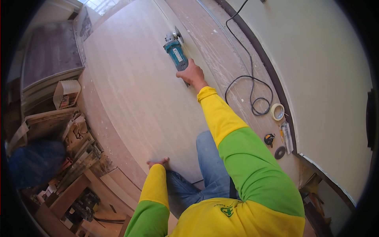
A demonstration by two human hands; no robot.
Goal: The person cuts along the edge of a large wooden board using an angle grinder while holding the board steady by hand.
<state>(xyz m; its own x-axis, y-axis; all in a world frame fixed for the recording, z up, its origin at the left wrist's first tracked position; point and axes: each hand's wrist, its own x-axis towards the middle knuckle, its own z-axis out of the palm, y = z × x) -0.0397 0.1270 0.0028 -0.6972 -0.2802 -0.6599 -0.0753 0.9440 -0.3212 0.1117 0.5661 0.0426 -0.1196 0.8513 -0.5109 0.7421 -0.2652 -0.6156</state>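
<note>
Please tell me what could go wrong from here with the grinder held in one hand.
The grinder is in the right hand alone, so it might twist or kick if its disc catches the panel. The looped cord beside the right arm could snag as that arm moves.

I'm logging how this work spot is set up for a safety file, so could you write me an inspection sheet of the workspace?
Surface: long pale panel, with faint streaks across it.
Job's things: teal grinder at the panel's right side.
Clutter: tape roll, tape measure and dark disc right of the panel.
Hands: right hand grips the grinder, bare; left hand at the panel's near left edge, bare.
Cables: black cord looped right of the panel; its join to the grinder cannot be seen.
Surroundings: white bin, blue bundle and wood pieces to the left.
</note>
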